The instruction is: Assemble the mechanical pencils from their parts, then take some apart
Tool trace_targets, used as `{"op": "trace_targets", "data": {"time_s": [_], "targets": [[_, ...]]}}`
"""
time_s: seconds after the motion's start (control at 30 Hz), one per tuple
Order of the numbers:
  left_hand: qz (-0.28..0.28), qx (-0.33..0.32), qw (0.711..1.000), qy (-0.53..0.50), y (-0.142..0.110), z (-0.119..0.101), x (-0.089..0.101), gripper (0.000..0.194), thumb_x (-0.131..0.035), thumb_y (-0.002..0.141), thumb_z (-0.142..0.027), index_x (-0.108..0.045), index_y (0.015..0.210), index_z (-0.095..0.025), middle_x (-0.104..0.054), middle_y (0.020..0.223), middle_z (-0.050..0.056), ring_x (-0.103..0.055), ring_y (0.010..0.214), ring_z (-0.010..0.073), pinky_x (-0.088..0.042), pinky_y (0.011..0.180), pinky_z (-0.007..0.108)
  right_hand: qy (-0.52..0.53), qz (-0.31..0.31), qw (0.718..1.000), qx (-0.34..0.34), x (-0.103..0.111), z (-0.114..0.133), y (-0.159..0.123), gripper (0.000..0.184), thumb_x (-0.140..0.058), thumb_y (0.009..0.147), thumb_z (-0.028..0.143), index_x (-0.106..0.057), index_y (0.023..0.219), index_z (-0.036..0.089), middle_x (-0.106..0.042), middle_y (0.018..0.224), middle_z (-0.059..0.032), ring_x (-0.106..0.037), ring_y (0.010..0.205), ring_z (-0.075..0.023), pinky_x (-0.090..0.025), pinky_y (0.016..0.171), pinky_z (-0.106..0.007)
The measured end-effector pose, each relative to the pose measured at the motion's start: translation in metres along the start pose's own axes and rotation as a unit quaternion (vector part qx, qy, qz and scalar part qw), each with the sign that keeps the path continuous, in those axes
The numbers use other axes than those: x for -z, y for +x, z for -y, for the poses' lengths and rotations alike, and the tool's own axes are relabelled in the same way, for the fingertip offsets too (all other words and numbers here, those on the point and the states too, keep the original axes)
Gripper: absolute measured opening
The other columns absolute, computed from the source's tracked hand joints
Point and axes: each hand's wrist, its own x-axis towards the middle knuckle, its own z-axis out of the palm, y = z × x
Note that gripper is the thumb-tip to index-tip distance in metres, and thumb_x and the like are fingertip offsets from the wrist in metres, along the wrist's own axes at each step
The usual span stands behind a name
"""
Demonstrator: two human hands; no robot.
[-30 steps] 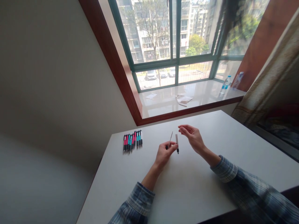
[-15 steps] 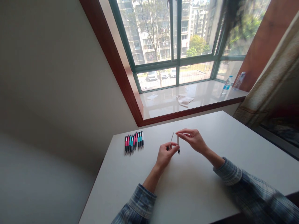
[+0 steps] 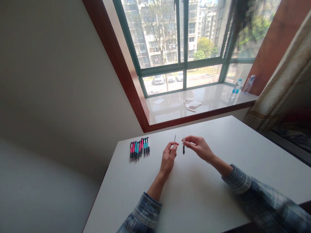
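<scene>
You held a thin pen refill point(image 3: 174, 139) upright in your left hand point(image 3: 168, 156), its slim tip pointing up and away from you, just above your fingers. That hand was closed in a light pinch, with the fingers curled around the refill's lower end.

Just beside it, a short pen section point(image 3: 183, 146), pale at the top and dark at the lower end, hung from your right hand point(image 3: 199, 147). That hand was partly closed, with the thumb and fingertips gripping the section near its top. Your two hands stayed apart, with a narrow gap between the refill and the section.

Both hands were above the middle of the white worktop point(image 3: 201, 200). A tight row of pink, teal and black pens point(image 3: 139, 149) lay on it to the left of your hands, all pointing the same way. Your checked sleeves point(image 3: 264, 204) entered from the lower edge of the frame.

Beyond the worktop, at the top of the frame, ran a pale window sill point(image 3: 213, 100). A crumpled white cloth point(image 3: 192, 105) lay on it near the middle, and a plastic water bottle point(image 3: 236, 89) stood towards the right end.
</scene>
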Motion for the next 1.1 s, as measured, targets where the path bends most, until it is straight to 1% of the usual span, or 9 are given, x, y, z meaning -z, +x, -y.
{"op": "trace_targets", "data": {"time_s": [0.07, 0.13, 0.23, 0.33, 0.4, 0.53, 0.7, 0.93, 1.1], "targets": [[-0.021, -0.016, 0.999, -0.021, 0.001, -0.001, 0.002, 0.039, -0.062, 0.089, -0.059, -0.067, 0.094, -0.021, -0.038, 0.061, -0.005, -0.034, 0.059, 0.0116, -0.030, 0.058, 0.025, -0.008, -0.008, 1.000, -0.001, 0.001, -0.001, 0.001, 0.032, -0.076, 0.086, 0.047, -0.077, 0.099, 0.018, -0.077, 0.100, -0.0085, -0.071, 0.094, -0.0236, -0.056, 0.087, -0.036], [-0.036, -0.022, 0.999, -0.025, 0.002, -0.003, 0.003, 0.037, -0.063, 0.088, -0.057, -0.068, 0.091, -0.021, -0.044, 0.065, -0.003, -0.038, 0.062, 0.0124, -0.031, 0.060, 0.025, -0.018, 0.002, 1.000, -0.004, 0.001, -0.001, 0.001, 0.032, -0.075, 0.087, 0.047, -0.077, 0.100, 0.018, -0.077, 0.099, -0.0082, -0.070, 0.093, -0.0231, -0.056, 0.085, -0.035], [-0.054, -0.016, 0.998, -0.016, 0.004, -0.007, 0.005, 0.038, -0.064, 0.088, -0.057, -0.073, 0.091, -0.020, -0.059, 0.081, 0.003, -0.044, 0.070, 0.0143, -0.035, 0.065, 0.027, -0.037, 0.034, 0.999, -0.003, -0.003, -0.003, -0.002, 0.030, -0.072, 0.089, 0.046, -0.077, 0.099, 0.019, -0.076, 0.097, -0.0073, -0.070, 0.092, -0.0224, -0.056, 0.083, -0.035], [-0.067, 0.004, 0.997, -0.029, 0.004, -0.009, 0.005, 0.037, -0.067, 0.088, -0.056, -0.077, 0.096, -0.021, -0.065, 0.093, 0.006, -0.046, 0.075, 0.0151, -0.036, 0.070, 0.027, -0.061, 0.062, 0.996, -0.002, -0.009, -0.007, -0.006, 0.029, -0.070, 0.090, 0.046, -0.077, 0.098, 0.019, -0.076, 0.097, -0.0071, -0.070, 0.090, -0.0222, -0.057, 0.081, -0.034], [-0.068, 0.013, 0.996, -0.055, 0.005, -0.010, 0.004, 0.038, -0.071, 0.086, -0.055, -0.079, 0.101, -0.021, -0.065, 0.091, 0.005, -0.045, 0.075, 0.0143, -0.037, 0.070, 0.027, -0.074, 0.078, 0.994, -0.005, -0.012, -0.010, -0.009, 0.029, -0.070, 0.091, 0.046, -0.077, 0.099, 0.019, -0.077, 0.097, -0.0071, -0.071, 0.088, -0.0220, -0.058, 0.078, -0.034], [-0.063, 0.002, 0.989, -0.130, 0.006, -0.011, 0.003, 0.044, -0.076, 0.082, -0.055, -0.080, 0.108, -0.021, -0.058, 0.081, 0.002, -0.040, 0.069, 0.0109, -0.037, 0.067, 0.025, -0.096, 0.095, 0.991, -0.005, -0.016, -0.013, -0.013, 0.028, -0.069, 0.091, 0.046, -0.076, 0.099, 0.020, -0.077, 0.096, -0.0068, -0.071, 0.086, -0.0216, -0.058, 0.076, -0.033], [-0.049, 0.004, 0.978, -0.201, 0.006, -0.014, 0.001, 0.043, -0.082, 0.078, -0.051, -0.080, 0.109, -0.021, -0.059, 0.087, 0.002, -0.040, 0.069, 0.0085, -0.040, 0.065, 0.022, -0.105, 0.104, 0.989, -0.005, -0.019, -0.011, -0.016, 0.026, -0.068, 0.092, 0.043, -0.076, 0.099, 0.019, -0.077, 0.094, -0.0067, -0.071, 0.086, -0.0217, -0.057, 0.078, -0.034], [-0.016, 0.030, 0.974, -0.222, 0.001, -0.010, -0.006, 0.038, -0.080, 0.081, -0.049, -0.080, 0.101, -0.017, -0.064, 0.095, 0.005, -0.047, 0.070, 0.0079, -0.046, 0.072, 0.024, -0.080, 0.113, 0.990, 0.001, -0.023, -0.002, -0.017, 0.029, -0.066, 0.094, 0.045, -0.077, 0.099, 0.019, -0.078, 0.094, -0.0065, -0.071, 0.086, -0.0216, -0.057, 0.074, -0.032], [-0.008, 0.048, 0.969, -0.242, 0.000, -0.007, -0.008, 0.041, -0.079, 0.081, -0.049, -0.079, 0.108, -0.018, -0.063, 0.091, 0.004, -0.052, 0.070, 0.0095, -0.050, 0.076, 0.028, -0.070, 0.104, 0.992, -0.006, -0.025, 0.002, -0.016, 0.033, -0.067, 0.093, 0.050, -0.078, 0.099, 0.019, -0.078, 0.095, -0.0069, -0.072, 0.088, -0.0227, -0.056, 0.073, -0.032]]}}
